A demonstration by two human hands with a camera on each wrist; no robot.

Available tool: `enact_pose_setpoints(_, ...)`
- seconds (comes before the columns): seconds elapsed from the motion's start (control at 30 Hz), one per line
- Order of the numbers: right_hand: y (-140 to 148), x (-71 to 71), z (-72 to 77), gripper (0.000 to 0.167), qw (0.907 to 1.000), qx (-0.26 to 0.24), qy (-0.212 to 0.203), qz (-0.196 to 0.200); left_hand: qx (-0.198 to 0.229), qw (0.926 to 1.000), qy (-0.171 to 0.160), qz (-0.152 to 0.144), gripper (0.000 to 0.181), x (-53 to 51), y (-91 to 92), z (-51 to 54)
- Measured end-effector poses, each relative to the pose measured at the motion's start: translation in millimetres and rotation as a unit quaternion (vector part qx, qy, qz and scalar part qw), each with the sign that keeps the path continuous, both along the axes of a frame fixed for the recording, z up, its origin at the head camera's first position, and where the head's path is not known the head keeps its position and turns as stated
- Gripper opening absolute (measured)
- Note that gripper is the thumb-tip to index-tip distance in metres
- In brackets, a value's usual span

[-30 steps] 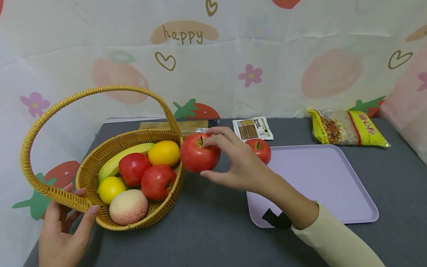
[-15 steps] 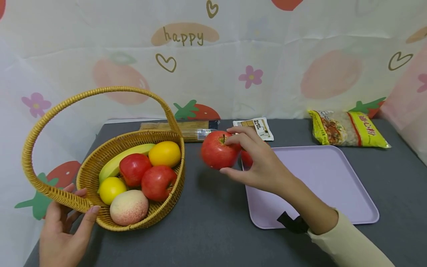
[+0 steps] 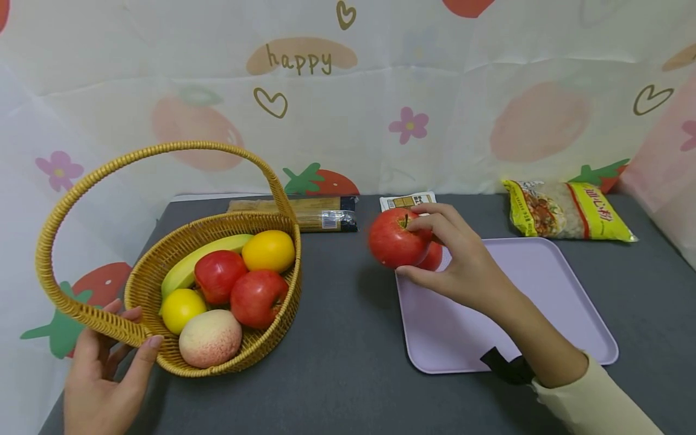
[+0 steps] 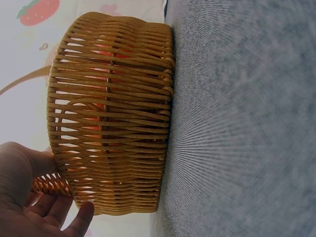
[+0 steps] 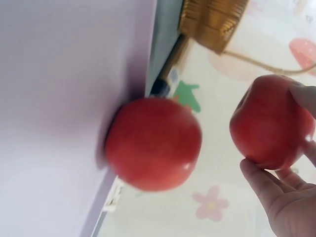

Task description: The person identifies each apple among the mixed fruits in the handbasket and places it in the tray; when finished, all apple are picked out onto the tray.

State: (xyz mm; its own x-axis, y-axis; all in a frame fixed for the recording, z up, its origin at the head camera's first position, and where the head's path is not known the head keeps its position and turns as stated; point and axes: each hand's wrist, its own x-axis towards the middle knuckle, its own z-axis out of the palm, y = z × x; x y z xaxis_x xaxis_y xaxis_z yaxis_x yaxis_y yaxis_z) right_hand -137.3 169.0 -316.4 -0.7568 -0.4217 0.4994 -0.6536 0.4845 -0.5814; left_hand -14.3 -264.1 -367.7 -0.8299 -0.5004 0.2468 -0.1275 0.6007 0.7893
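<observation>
My right hand (image 3: 462,266) grips a red apple (image 3: 397,237) between thumb and fingers, held in the air over the tray's far left corner. Partly hidden behind it, a second red apple (image 5: 153,143) rests on the lilac tray (image 3: 522,302). My left hand (image 3: 106,374) holds the wicker basket (image 3: 296,290) at the left foot of its arched handle, thumb on the near side. Inside the basket lie a banana (image 3: 185,269), two red apples (image 3: 220,276), a yellow lemon (image 3: 182,309), an orange-yellow fruit (image 3: 269,251) and a peach (image 3: 210,338).
Behind the basket lies a pack of dry noodles (image 3: 326,217). A white packet (image 3: 408,200) sits at the back middle, and a yellow food bag (image 3: 568,209) at the back right. Dark grey cloth (image 3: 348,350) covers the table, with a patterned curtain behind.
My right hand has carried the apple rightward from the basket's rim to the tray's far left corner. My left hand stays on the basket handle.
</observation>
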Motion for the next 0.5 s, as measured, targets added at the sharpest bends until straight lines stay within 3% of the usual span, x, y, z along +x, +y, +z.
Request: enact_pose_setpoints(0.5, 38, 1.7, -3.9, 0.058, 0.9968, 0.011, -0.006, -0.08, 0.001, 1.0, -0.003, 0.001, 0.071, 0.0, 0.2, 0.3)
